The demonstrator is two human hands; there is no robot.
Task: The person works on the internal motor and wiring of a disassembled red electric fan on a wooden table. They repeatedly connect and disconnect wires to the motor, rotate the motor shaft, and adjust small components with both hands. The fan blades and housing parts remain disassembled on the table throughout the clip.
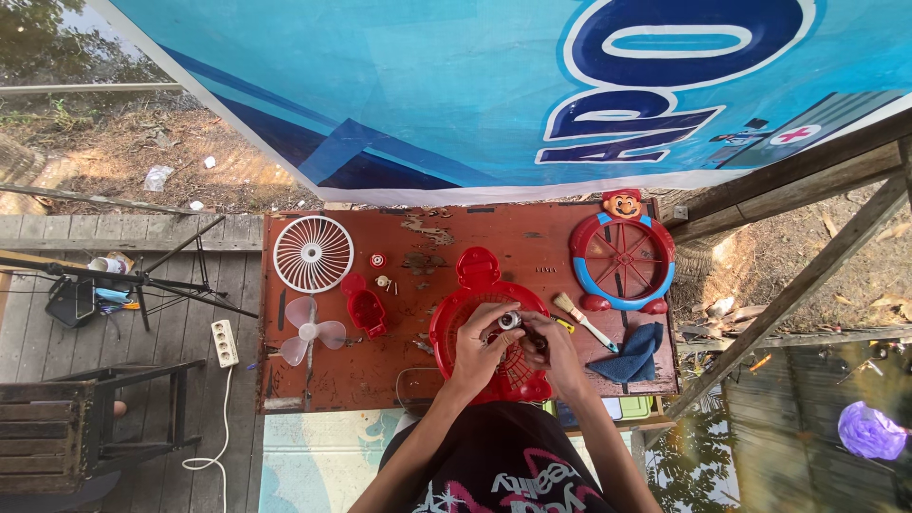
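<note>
A red plastic fan housing (pixel 472 306) with a round grille lies at the front of a rusty red table (pixel 532 249). Both hands are over it. My left hand (pixel 481 344) and my right hand (pixel 550 348) together grip a small silver motor (pixel 510 321) just above the grille. The grille's middle is hidden by my fingers.
A white round fan grille (pixel 313 253), pale pink fan blades (pixel 310 331) and a small red part (pixel 365 309) lie at the left. A red-and-blue cartoon-faced fan frame (pixel 622 252), a brush (pixel 581 319) and a blue cloth (pixel 632 354) are at the right. A power strip (pixel 224 342) and tripod (pixel 142 280) stand left.
</note>
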